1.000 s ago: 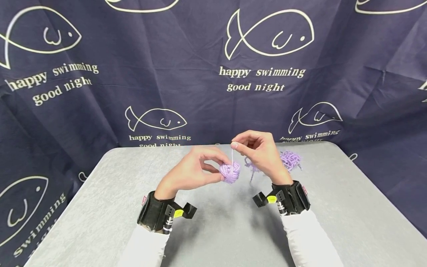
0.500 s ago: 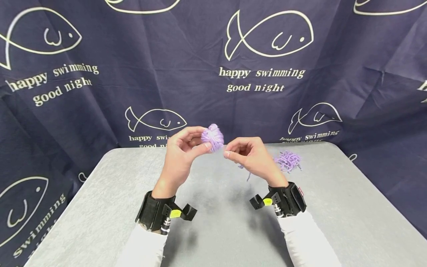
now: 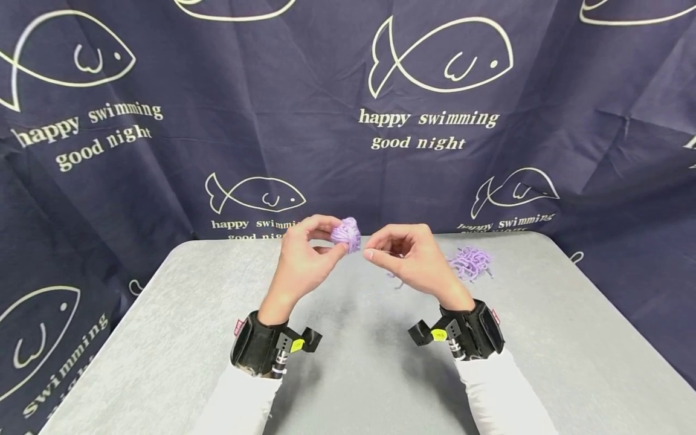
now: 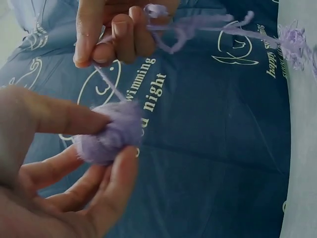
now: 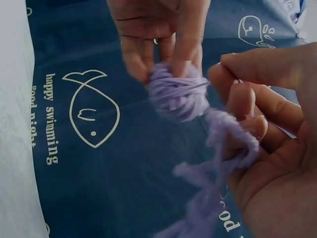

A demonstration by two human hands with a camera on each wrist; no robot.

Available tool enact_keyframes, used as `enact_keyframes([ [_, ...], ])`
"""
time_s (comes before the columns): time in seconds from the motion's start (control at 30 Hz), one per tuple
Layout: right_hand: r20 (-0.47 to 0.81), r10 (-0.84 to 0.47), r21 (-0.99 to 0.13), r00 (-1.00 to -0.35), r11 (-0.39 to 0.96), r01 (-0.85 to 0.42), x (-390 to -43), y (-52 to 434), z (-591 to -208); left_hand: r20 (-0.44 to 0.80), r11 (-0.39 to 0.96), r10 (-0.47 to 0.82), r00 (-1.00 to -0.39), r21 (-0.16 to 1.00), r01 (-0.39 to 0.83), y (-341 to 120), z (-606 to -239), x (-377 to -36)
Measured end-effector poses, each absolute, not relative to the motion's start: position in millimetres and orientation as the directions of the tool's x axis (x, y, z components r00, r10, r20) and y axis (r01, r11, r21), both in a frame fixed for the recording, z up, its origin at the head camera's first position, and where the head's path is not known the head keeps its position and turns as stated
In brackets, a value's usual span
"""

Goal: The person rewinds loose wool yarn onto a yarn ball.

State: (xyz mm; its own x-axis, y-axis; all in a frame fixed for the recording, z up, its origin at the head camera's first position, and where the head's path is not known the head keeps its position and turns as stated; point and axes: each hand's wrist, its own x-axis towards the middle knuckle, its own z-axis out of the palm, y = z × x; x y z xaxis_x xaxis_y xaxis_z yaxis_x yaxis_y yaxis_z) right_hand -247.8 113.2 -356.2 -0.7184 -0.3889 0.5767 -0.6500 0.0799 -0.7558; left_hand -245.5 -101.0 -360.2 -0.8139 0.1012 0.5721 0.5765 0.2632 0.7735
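Observation:
My left hand [image 3: 306, 260] grips a small ball of lilac yarn [image 3: 347, 235] between thumb and fingertips, above the table's far part. Close to the ball's right side, my right hand [image 3: 411, 260] pinches the yarn strand [image 4: 110, 83] between thumb and index finger. That strand runs from the ball to the pinch in the left wrist view. In the right wrist view, a curly loose length of yarn [image 5: 203, 198] hangs below my right hand. Its tail leads toward a tangled heap of the same yarn [image 3: 470, 263] on the table, partly behind the right hand in the head view.
A grey table [image 3: 353, 374] with rounded far corners lies under both hands. Close behind its far edge hangs a dark blue curtain [image 3: 326, 109] printed with fish outlines and lettering. Each wrist wears a black strap [image 3: 260, 343] with a small camera mount.
The left hand has lifted and turned the ball leftward, then lowered it slightly. The right hand has come down and a little left, still pinching the strand. The heap stays in place.

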Motion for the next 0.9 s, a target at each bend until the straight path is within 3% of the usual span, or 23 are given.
enact_keyframes([
  [0.27,0.649,-0.252,-0.739,-0.717,0.016,-0.674,-251,119,-355,0.427,0.281,0.378,-0.822,0.793,0.541,-102,-360,-245],
  [0.53,0.613,-0.226,-0.772,-0.757,0.032,-0.635,-255,122,-356,0.341,-0.002,0.654,-0.675,0.893,0.449,-106,-354,-240],
  [0.7,0.585,-0.245,-0.789,-0.773,0.047,-0.613,-257,120,-360,0.399,-0.182,0.663,-0.633,0.907,0.381,-109,-351,-238],
  [0.9,0.552,-0.353,-0.801,-0.756,0.027,-0.598,-258,116,-363,0.470,-0.377,0.536,-0.701,0.877,0.299,-108,-350,-238],
])
